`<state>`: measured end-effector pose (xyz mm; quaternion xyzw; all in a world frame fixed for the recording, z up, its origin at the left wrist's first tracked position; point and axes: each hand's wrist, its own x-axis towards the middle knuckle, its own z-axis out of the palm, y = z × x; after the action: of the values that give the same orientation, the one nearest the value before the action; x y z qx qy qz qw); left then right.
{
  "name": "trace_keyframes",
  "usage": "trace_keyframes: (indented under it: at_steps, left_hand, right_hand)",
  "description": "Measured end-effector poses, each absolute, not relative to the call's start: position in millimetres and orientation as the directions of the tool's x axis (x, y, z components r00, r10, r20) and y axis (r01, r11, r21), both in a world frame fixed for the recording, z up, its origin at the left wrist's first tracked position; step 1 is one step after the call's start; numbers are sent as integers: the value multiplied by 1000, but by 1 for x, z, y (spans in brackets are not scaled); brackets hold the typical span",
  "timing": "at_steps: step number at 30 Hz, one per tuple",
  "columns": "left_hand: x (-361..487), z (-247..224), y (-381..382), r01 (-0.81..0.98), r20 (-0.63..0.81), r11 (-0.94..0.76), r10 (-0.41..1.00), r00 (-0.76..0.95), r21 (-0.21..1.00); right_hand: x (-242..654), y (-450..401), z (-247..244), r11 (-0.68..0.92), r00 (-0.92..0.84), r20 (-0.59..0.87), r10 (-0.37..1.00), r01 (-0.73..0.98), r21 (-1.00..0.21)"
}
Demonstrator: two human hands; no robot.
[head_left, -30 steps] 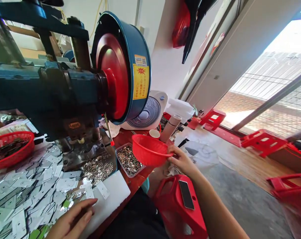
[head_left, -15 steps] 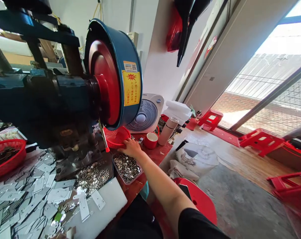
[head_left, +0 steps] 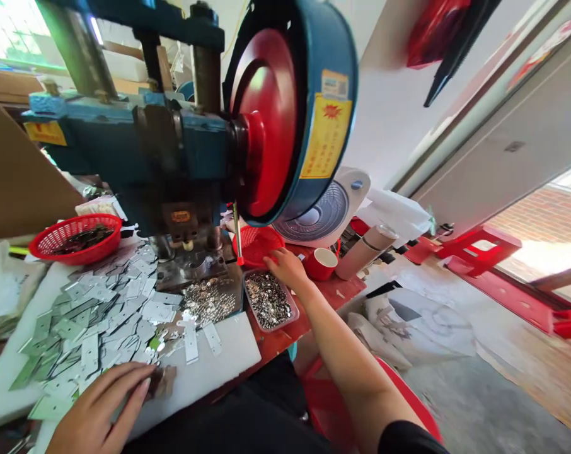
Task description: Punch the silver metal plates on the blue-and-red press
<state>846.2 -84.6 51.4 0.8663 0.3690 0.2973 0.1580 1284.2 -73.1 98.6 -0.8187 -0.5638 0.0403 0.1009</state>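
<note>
My right hand (head_left: 288,268) reaches over the far edge of a clear plastic tub (head_left: 268,301) full of small shiny metal pieces. Its fingers are apart and bent down by the rim of a red plastic basket (head_left: 256,244); I see nothing held in them. At lower left is my left hand (head_left: 106,403), thumb and fingertips close together at a small brownish, blurred piece (head_left: 163,381) over the white foam sheet (head_left: 229,340). Beside it lies a heap of flat grey metal plates (head_left: 101,315). More small metal pieces (head_left: 208,299) are spread before the press base.
A blue press (head_left: 110,145) with a red and blue flywheel (head_left: 276,120) stands over the bench. Behind my right hand are a box fan (head_left: 358,183), a red cup (head_left: 321,265) and a pinkish bottle (head_left: 368,252). Another red basket (head_left: 77,255) sits at left.
The view has turned left, so everything appears further right. My left hand has come fully into view over the foam. My right hand stays by the tub and basket, its fingers slightly shifted.
</note>
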Motion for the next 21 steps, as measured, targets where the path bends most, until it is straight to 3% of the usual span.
trace_keyframes:
  at_steps: [2,5,7,9,12,16,18,21]
  left_hand:
    - [848,55,-85,567,374,-682,729,573,462]
    - [851,57,-82,591,360,-660,750,556,464]
    - [855,57,-79,586,339,-660,748,570,471]
    - [861,56,-77,570,303,-679,725,618,462]
    - [869,53,-74,566,213,-720,674,707,402]
    - [876,45,-72,590,168,-747,652,739,304]
    - [879,43,-71,626,203,-728,682,703,278]
    - [883,45,-71,689,273,-666,746,607,287]
  right_hand:
    - [1269,-85,102,-300,347,112,931,904,-304]
    - [1218,-120,93,-81,265,196,944,764,-641]
    - [1172,-148,77,30,116,105,988,521,-853]
    - [1131,-171,60,3,-10,-1,1000,329,-944]
    - [1100,-181,48,41,-54,17,998,473,-880]
    - [1106,-164,64,-18,39,29,999,847,-532]
    - [1111,-155,74,-66,65,-17,998,917,-392]
    - [1112,-150,77,-88,72,-65,995,953,-291]
